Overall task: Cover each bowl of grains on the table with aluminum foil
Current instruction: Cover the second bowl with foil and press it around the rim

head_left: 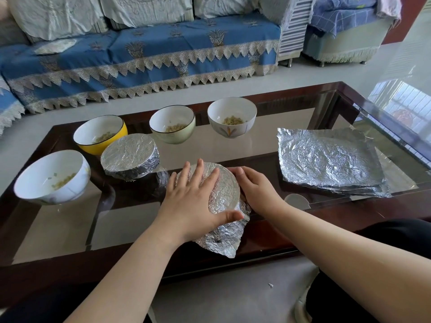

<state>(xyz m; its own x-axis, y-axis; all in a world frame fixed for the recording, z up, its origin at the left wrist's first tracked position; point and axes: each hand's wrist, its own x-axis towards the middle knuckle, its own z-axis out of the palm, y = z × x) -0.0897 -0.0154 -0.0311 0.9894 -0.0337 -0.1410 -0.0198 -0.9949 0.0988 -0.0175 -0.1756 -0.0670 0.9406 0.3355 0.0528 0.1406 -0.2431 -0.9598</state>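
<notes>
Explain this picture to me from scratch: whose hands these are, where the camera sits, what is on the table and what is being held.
There is no machine here. A person wears a camera on the head, so you look down along both arms at a glass table. The left hand lies flat on top of a foil-covered bowl, pressing the foil down. The right hand curls against the bowl's side, shaping the foil around the rim. A loose foil flap still sticks out toward the person. Behind it stands one finished wrapped bowl. Four open bowls with grains wait: white, yellow, pale green and a white flowered one. A stack of foil sheets lies to the right.
</notes>
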